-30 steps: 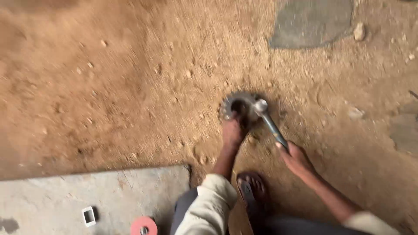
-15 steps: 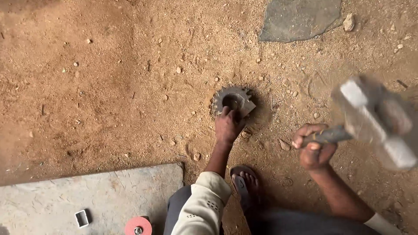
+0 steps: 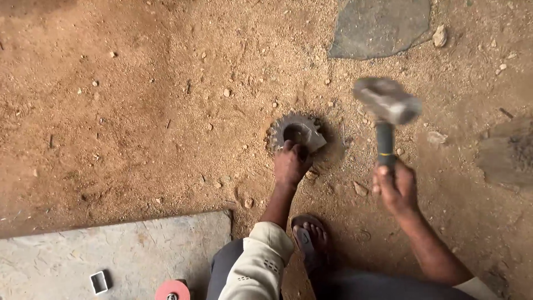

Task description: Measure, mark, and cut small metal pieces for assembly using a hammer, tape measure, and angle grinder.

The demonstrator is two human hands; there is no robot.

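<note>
A grey toothed metal gear lies flat on the sandy ground, partly sunk in the dirt. My left hand presses on its near edge, fingers curled over the rim by the centre hole. My right hand grips the dark handle of a hammer. The hammer's grey head is raised above the ground, to the right of the gear, and is blurred by motion. My foot in a sandal rests just below the left hand.
A flat grey stone lies at the top right. A concrete slab fills the lower left, with a small white box and a red disc on it. Loose pebbles dot the dirt; another dark slab sits right.
The hammer went from resting on the gear, up and to the right, and now sits raised nearer the gear. My left hand has stayed on the gear.
</note>
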